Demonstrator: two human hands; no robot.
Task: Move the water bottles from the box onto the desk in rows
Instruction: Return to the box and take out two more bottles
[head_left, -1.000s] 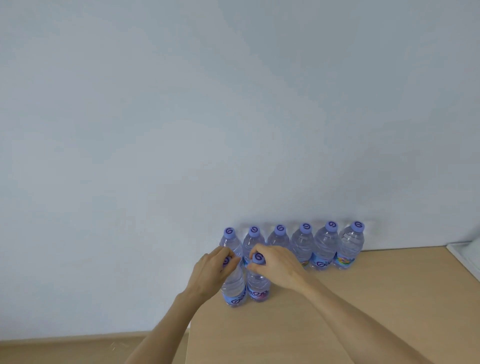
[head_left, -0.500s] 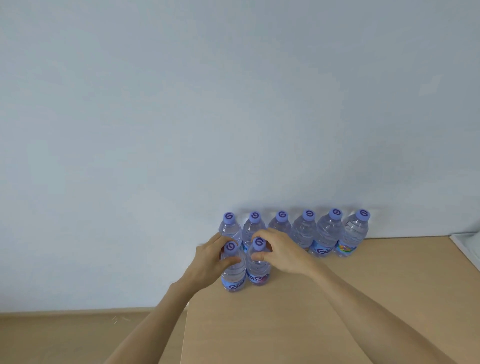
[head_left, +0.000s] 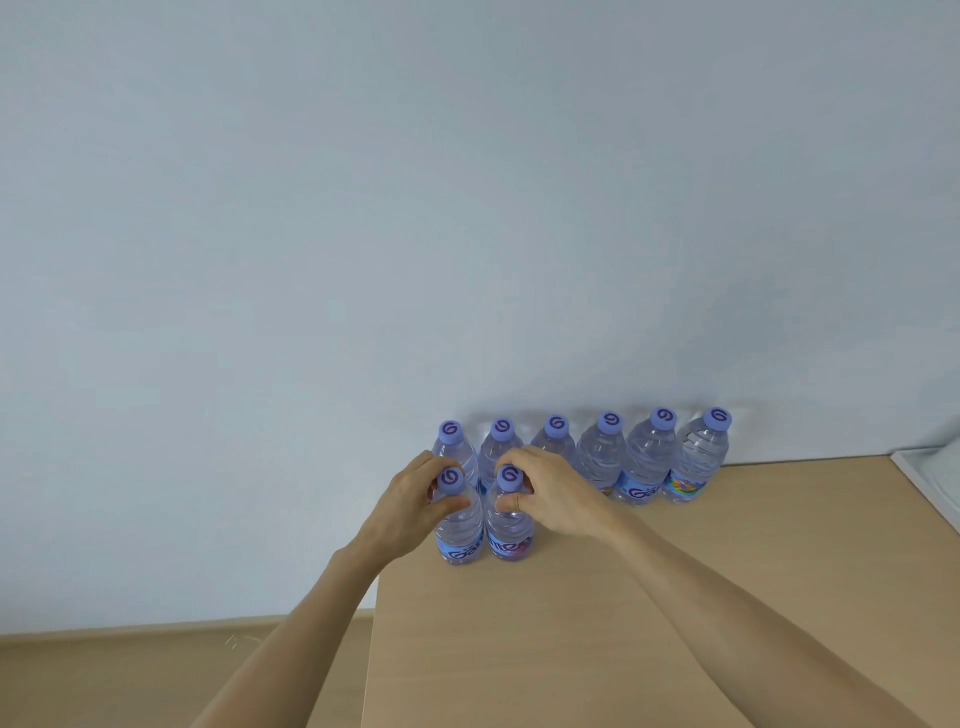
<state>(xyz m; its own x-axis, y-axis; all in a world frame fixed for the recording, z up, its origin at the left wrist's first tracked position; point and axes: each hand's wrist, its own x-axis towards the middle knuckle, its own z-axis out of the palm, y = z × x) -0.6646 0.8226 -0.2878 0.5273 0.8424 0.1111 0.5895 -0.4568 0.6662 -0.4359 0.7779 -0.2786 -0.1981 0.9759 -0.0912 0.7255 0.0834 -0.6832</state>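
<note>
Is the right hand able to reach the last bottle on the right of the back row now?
Probably yes, once it lets go: the right hand grips a front-row bottle, and bare desk lies before the rightmost back bottle.

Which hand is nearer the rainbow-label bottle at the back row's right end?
Right. The right hand grips the second front bottle, left of the rainbow-label bottle; the left hand is farther left.
</note>
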